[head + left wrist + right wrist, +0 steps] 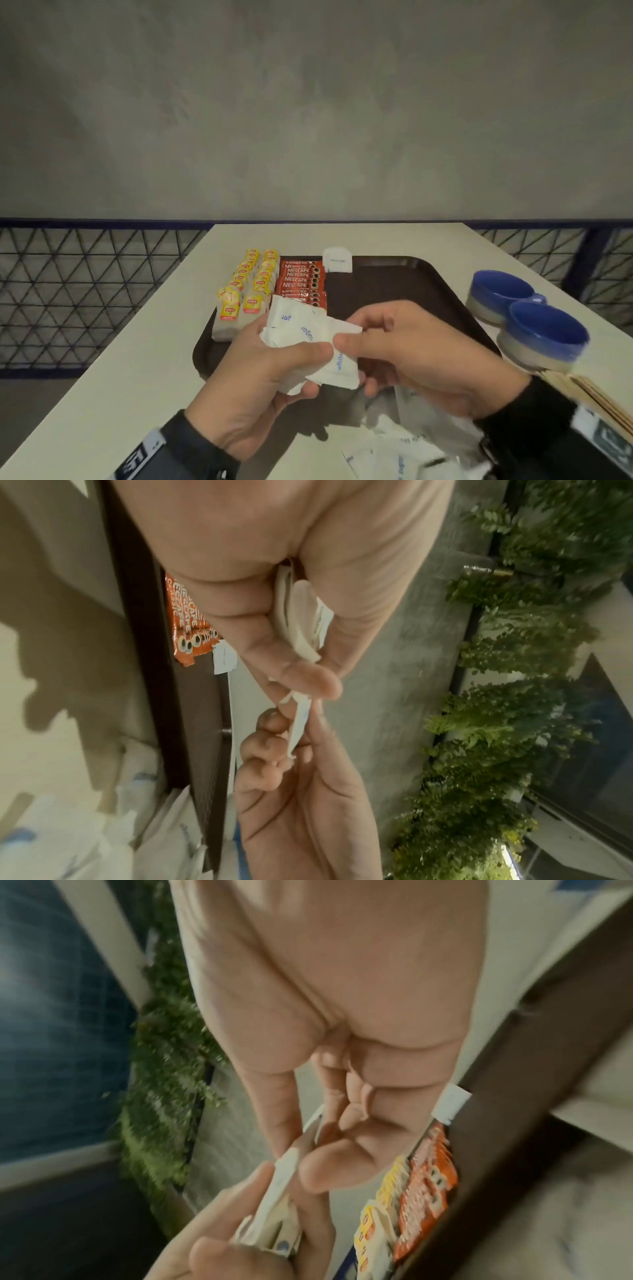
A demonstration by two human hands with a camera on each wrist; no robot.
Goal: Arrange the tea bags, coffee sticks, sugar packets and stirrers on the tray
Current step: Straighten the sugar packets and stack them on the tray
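Both hands meet above the near edge of the dark brown tray (404, 274). My left hand (274, 363) grips a bunch of white sugar packets (301, 329), also seen edge-on as sugar packets (298, 620). My right hand (404, 346) pinches one sugar packet (337, 368) of that bunch between thumb and fingers; the right wrist view shows that pinched packet (284, 1175). On the tray's left lie two rows of yellow tea bags (251, 284), then red coffee sticks (301, 281). One single sugar packet (337, 260) lies at the tray's far edge.
Loose sugar packets (404, 445) lie heaped on the white table (102, 377) in front of the tray. Two blue-and-white cups (527, 318) stand right of the tray. Wooden stirrers (596, 394) lie near the right edge. A wire fence runs behind the table.
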